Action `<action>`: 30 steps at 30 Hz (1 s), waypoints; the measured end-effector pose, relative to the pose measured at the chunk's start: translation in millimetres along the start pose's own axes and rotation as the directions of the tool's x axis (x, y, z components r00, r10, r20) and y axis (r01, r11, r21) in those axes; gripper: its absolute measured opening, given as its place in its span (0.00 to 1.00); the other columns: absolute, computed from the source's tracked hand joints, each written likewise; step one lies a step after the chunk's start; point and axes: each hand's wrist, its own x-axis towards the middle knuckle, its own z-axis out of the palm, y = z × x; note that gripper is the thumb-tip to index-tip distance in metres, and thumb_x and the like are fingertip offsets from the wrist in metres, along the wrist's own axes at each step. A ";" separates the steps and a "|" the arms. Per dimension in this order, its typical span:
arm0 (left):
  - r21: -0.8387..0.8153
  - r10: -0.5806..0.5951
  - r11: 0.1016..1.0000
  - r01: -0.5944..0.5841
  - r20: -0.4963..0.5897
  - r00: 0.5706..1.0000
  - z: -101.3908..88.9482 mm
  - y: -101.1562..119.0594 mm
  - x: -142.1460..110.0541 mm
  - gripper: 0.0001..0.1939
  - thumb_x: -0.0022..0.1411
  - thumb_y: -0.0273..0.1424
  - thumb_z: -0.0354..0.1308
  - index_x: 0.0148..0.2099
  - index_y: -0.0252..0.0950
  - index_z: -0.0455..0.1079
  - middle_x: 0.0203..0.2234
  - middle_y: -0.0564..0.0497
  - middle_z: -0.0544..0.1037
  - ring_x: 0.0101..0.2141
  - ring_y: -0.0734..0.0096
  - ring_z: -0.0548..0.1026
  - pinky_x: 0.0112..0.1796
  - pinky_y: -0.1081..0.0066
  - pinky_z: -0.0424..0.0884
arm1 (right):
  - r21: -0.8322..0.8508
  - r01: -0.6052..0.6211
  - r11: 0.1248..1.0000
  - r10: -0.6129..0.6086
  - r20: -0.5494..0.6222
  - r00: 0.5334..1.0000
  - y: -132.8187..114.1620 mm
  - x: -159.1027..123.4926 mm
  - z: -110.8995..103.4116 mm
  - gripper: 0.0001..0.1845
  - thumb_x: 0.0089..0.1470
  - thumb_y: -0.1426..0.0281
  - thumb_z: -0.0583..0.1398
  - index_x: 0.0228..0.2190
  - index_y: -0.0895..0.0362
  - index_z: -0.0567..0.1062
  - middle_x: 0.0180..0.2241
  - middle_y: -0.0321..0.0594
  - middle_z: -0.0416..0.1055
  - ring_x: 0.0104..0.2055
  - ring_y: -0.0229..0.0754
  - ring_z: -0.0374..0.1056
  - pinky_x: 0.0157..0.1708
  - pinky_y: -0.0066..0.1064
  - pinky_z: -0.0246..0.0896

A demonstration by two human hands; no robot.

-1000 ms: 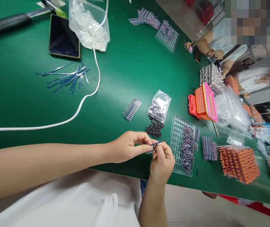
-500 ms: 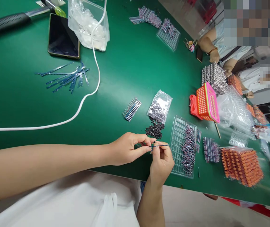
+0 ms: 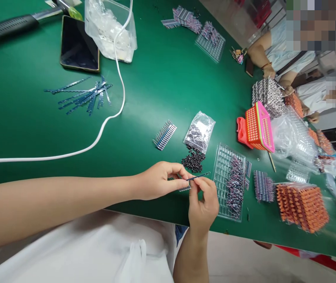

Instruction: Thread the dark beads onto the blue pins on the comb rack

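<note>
Blue strip [image 3: 199, 176] above a green table [image 3: 144, 86], pinched in the left hand [image 3: 156, 181]; the right hand [image 3: 203, 202] curls beside it, its grip impossible to tell. Nearby: 1 clear tray [image 3: 221, 169], small black beads [image 3: 193, 162].

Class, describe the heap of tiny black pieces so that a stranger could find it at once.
On the green table, left of the clear gridded tray, lies a clear plastic bag. The black heap sits at the bag's end nearest the left hand. Unlike the bagged pieces, these lie loose.

Glossy beads [image 3: 193, 161]; shiny plastic bag [image 3: 202, 125]
</note>
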 end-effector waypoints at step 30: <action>0.071 0.007 0.997 -0.009 0.023 1.000 -0.5 4.5 -2.1 0.08 0.63 0.33 0.59 0.40 0.33 0.73 0.40 0.45 0.81 0.42 0.64 0.78 0.46 0.64 0.73 | -0.228 0.138 0.964 -0.172 -0.137 0.976 3.5 -10.8 4.1 0.12 0.57 0.75 0.63 0.44 0.52 0.76 0.35 0.39 0.75 0.36 0.39 0.74 0.35 0.32 0.72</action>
